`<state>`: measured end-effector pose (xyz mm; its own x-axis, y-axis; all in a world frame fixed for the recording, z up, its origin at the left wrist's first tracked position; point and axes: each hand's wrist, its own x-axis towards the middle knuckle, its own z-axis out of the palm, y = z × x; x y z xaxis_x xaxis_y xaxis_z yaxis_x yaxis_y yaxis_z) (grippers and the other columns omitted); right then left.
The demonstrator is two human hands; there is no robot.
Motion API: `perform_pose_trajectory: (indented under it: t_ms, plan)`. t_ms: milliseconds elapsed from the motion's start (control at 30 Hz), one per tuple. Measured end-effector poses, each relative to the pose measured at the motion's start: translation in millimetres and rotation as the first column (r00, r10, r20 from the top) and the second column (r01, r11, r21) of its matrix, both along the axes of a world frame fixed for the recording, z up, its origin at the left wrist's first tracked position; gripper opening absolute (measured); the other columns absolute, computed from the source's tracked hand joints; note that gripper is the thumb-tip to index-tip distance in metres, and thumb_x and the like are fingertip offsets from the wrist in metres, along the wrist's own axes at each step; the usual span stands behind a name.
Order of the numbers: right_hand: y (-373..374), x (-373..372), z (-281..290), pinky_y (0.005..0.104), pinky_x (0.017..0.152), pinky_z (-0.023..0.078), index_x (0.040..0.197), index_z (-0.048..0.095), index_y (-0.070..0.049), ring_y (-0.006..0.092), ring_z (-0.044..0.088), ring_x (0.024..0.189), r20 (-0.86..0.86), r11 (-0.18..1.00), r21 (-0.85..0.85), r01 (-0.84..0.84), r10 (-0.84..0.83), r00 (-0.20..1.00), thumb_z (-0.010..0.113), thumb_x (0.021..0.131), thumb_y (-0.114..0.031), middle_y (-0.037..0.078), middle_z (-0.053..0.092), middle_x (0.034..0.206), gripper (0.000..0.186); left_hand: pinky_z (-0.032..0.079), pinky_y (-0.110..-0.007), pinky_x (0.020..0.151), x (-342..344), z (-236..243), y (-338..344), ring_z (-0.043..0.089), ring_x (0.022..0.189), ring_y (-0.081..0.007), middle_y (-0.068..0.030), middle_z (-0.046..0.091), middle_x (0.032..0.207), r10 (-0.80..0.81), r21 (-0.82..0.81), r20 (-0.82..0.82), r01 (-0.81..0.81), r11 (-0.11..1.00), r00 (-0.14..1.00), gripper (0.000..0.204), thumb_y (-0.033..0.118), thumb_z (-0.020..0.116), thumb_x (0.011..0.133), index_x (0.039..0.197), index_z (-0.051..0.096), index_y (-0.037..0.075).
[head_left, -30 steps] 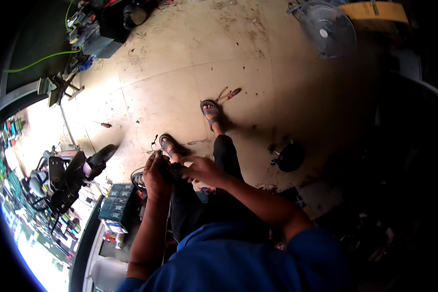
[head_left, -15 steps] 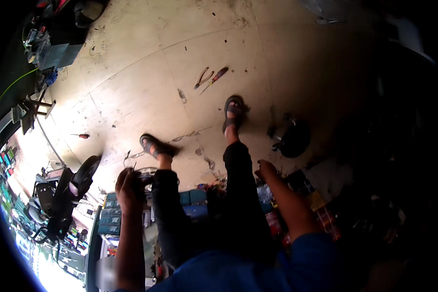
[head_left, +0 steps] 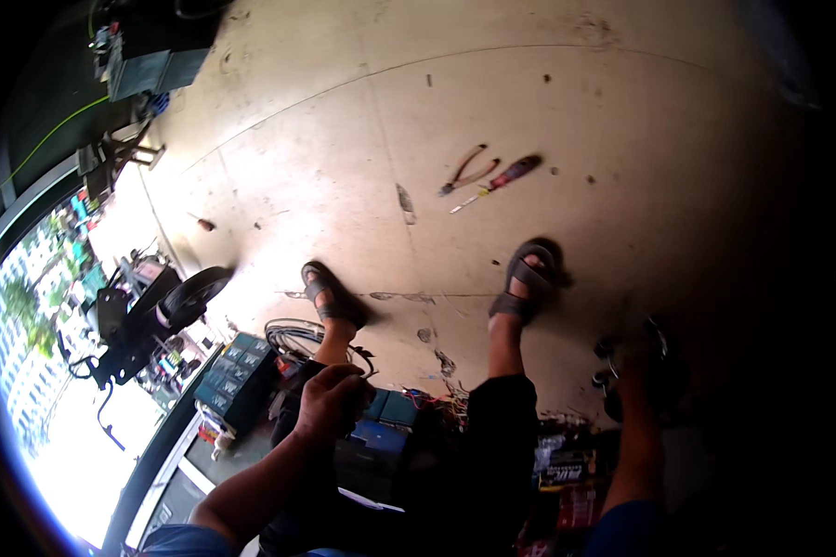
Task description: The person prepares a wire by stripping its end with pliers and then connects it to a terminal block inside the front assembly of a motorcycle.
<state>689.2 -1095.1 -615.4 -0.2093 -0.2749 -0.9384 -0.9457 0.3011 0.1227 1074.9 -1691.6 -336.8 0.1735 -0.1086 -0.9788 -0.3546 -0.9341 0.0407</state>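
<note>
My left hand (head_left: 330,401) is raised over my left leg, its fingers closed on a small dark object that they mostly hide, so I cannot make out what it is. My right hand (head_left: 633,362) reaches down at the lower right, over or beside a round black stool (head_left: 669,376) with metal fittings; its fingers are dim, and I cannot tell whether they touch it. Ahead of my sandalled feet (head_left: 529,269), pliers (head_left: 464,176) and a long screwdriver (head_left: 511,172) lie on the tiled floor. A shorter screwdriver (head_left: 204,225) lies farther left.
A motorbike or scooter (head_left: 139,316) stands at left by a bright doorway. Behind my legs are teal battery-like blocks (head_left: 232,376), coiled cables (head_left: 297,339), wires and stacked packages (head_left: 571,492). A grey metal box (head_left: 153,72) and small stand (head_left: 121,153) sit top left.
My hands have parted: the right left the held object and swung down and right to the stool. My feet have shifted apart, and the view has turned, bringing the floor tools nearer.
</note>
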Motion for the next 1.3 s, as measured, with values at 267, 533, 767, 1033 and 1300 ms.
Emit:
perform_pose_trajectory:
  t_ms: [267,533,767,1033,1300]
  plan:
    - [28,-20,-2,0.0561,0.120,0.037,0.137,0.063,-0.007,0.0411,0.053,0.138,0.050,0.984,0.150,-0.096,0.089,0.995,0.069,0.089,-0.023,0.021,0.061,0.143,0.051,0.050,-0.025,0.050,15,-28,3,0.066,0.063,-0.0119,-0.0086,0.075,0.090,-0.054,-0.058,0.090,0.060,0.997,0.994,0.019,0.014,0.064,0.104,0.118,0.066,0.001]
    - [-5,-61,88,0.0556,0.118,0.040,0.137,0.063,-0.006,0.0425,0.054,0.136,-0.029,0.989,0.141,0.039,-0.035,0.999,0.072,0.086,-0.020,0.022,0.062,0.141,0.053,0.046,-0.024,0.047,57,-32,-16,0.061,0.058,-0.0108,-0.0088,0.075,0.090,0.085,-0.154,0.012,-0.082,0.985,0.996,0.020,0.014,0.065,0.103,0.119,0.064,0.001]
    - [-259,-59,206,0.0551,0.111,0.045,0.127,0.065,-0.005,0.0466,0.057,0.128,-0.046,0.952,-0.225,0.207,-0.223,0.974,0.081,0.075,-0.016,0.025,0.064,0.132,0.055,0.042,-0.023,0.044,108,12,-23,0.060,0.056,-0.0102,-0.0095,0.074,0.086,0.376,-0.184,-0.125,-0.394,0.901,0.918,0.009,0.015,0.063,0.106,0.109,0.066,0.007]
    - [-662,140,308,0.0481,0.092,0.056,0.121,0.067,-0.002,0.0435,0.070,0.106,0.251,0.806,-0.466,0.365,-0.275,0.928,0.093,0.062,-0.018,0.025,0.073,0.110,0.066,0.046,-0.024,0.054,196,42,-34,0.066,0.070,-0.0160,-0.0090,0.072,0.087,0.682,-0.220,-0.340,-0.760,0.611,0.647,0.007,0.011,0.062,0.105,0.110,0.066,0.007]
    - [-822,357,298,0.0455,0.092,0.057,0.127,0.067,0.000,0.0419,0.072,0.105,0.460,0.851,-0.469,0.238,0.005,0.888,0.090,0.065,-0.020,0.025,0.074,0.109,0.070,0.051,-0.025,0.055,328,53,-43,0.067,0.069,-0.0148,-0.0104,0.073,0.091,0.799,-0.315,-0.336,-0.859,0.404,0.499,0.009,0.011,0.062,0.106,0.110,0.066,0.004]
